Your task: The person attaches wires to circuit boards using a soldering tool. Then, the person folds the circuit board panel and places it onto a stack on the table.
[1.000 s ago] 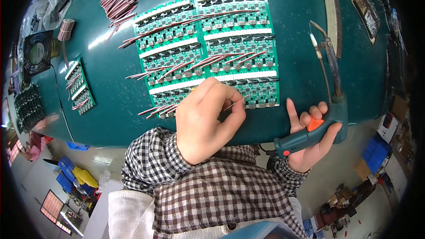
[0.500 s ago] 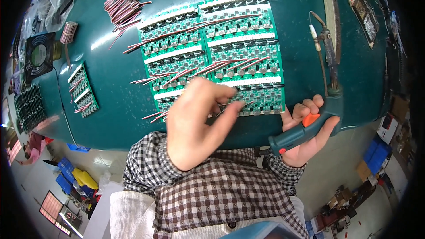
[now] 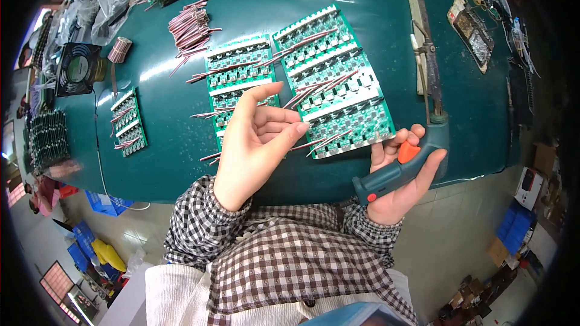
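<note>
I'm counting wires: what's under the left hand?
Under the left hand lies part of the left circuit-board panel, with red-and-white wires showing to the hand's left. The surface beneath is covered, so wires there can't be counted.

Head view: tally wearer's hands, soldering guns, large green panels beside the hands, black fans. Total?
Hands: 2 (left hand, right hand)
Soldering gun: 1
Large green panels: 2 (left panel, right panel)
Black fan: 1
Total: 6

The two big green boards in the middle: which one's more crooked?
The right-hand board: its long sides slant clearly, the lower end swung out to the right. The left-hand board sits much straighter.
</note>
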The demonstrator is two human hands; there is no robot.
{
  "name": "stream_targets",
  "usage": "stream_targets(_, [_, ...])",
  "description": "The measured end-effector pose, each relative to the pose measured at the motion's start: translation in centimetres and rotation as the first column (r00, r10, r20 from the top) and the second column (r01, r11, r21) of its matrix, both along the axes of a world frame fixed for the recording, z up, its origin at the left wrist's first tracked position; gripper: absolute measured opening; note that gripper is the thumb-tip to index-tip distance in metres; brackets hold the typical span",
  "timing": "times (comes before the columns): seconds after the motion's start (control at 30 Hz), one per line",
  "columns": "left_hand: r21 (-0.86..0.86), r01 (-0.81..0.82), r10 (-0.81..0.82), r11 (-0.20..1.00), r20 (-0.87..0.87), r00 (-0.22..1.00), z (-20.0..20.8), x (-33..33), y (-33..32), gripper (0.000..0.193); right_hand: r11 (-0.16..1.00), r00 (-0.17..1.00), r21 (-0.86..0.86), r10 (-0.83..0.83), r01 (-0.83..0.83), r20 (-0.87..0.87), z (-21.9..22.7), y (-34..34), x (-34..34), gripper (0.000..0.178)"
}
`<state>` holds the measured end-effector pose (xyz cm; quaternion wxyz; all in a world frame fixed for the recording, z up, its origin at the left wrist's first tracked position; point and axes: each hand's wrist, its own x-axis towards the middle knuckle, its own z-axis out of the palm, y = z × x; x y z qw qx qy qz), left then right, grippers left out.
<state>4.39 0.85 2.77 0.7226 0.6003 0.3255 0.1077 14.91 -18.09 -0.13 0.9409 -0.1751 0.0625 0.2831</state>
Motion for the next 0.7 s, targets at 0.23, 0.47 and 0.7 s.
stream_targets(0.23, [-0.464, -0.152, 0.153, 0.873, -0.035, 0.988, 1.8, 1.3, -2.2, 0.075, 0.983, 0.995, -0.149, -0.101, 0.102, 0.015, -0.5, 0.9, 0.0, 0.047])
stream_targets(0.47, [-0.564, -0.14, 0.18, 0.814, 0.016, 0.983, -0.7, 2.6, -3.3, 0.066, 0.954, 0.973, -0.207, -0.192, 0.216, 0.128, 0.2, 1.3, -0.8, 0.047])
stream_targets(0.7, [-0.554, 0.001, 0.219, 0.832, 0.331, 0.918, 0.0, 0.7, -3.6, 0.05, 0.906, 0.926, -0.251, -0.277, 0.34, 0.257, -0.8, -3.3, 1.2, 0.047])
